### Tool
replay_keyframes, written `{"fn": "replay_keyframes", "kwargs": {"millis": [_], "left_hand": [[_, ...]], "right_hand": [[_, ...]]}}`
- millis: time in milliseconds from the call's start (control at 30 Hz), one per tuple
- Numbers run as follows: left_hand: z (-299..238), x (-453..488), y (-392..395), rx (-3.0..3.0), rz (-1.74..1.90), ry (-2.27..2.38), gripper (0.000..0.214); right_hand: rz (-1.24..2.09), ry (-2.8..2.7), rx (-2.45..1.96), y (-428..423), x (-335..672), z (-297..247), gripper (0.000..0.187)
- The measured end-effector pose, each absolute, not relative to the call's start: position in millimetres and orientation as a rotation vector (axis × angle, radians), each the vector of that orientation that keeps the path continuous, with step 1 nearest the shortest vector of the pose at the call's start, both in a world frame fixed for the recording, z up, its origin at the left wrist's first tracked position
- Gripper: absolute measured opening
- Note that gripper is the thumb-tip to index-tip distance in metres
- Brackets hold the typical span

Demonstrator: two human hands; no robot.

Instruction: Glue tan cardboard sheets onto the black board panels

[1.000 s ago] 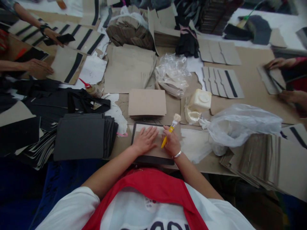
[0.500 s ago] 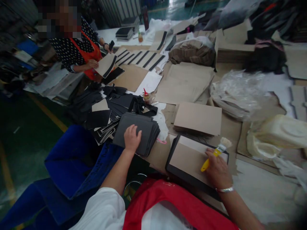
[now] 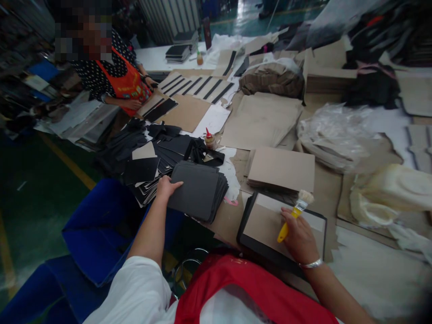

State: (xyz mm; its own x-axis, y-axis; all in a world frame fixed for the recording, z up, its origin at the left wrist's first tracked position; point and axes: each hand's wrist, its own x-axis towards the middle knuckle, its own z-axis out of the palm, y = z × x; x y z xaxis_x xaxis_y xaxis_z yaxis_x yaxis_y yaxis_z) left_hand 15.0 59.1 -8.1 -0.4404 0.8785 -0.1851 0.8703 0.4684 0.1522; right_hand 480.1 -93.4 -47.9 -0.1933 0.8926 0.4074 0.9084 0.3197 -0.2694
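Observation:
My left hand [image 3: 168,186] is at the left edge of a stack of black sheets [image 3: 195,186]. Its thumb lies on the top sheet and its curled fingers are at the edge, their tips hidden. In my right hand [image 3: 300,236] is a paintbrush [image 3: 294,215] with a yellow handle, its pale bristles pointing up and away. That hand rests over a beige board [image 3: 265,227], which lies on a pile of black-edged sheets. A pale strip [image 3: 268,203] runs along the board's far side.
Beyond the board is a stack of beige boards [image 3: 282,168]. A red-tipped glue bottle [image 3: 209,140] stands by black scraps [image 3: 177,146]. At right are a cut-open plastic jug [image 3: 394,189] and clear plastic wrap [image 3: 334,130]. A co-worker in an orange apron [image 3: 126,78] handles striped sheets across the table.
My left hand has slid from the top of the black stack to its left edge. My right hand and the brush have shifted slightly left. The co-worker has lowered a striped sheet.

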Motion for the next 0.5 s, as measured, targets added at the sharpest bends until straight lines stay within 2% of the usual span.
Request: {"fn": "replay_keyframes", "kwargs": {"millis": [200, 267, 367, 500], "left_hand": [[-3.0, 9.6, 70.7, 1.301, 0.145, 2.458, 0.048], [6.1, 13.0, 67.1, 1.236, 0.317, 2.435, 0.044], [32.1, 14.9, 48.9, 1.029, 0.7, 2.126, 0.041], [73.9, 11.7, 15.8, 0.863, 0.952, 1.834, 0.031]], "right_hand": [[0.084, -2.012, -1.426, -90.3, 452.1, -32.9, 0.027], [0.159, -1.996, -1.387, -91.0, 446.3, -29.8, 0.025], [0.27, -1.939, -1.345, -97.2, 438.6, -24.0, 0.024], [0.482, -1.777, -1.311, -111.4, 424.6, -10.2, 0.026]]}}
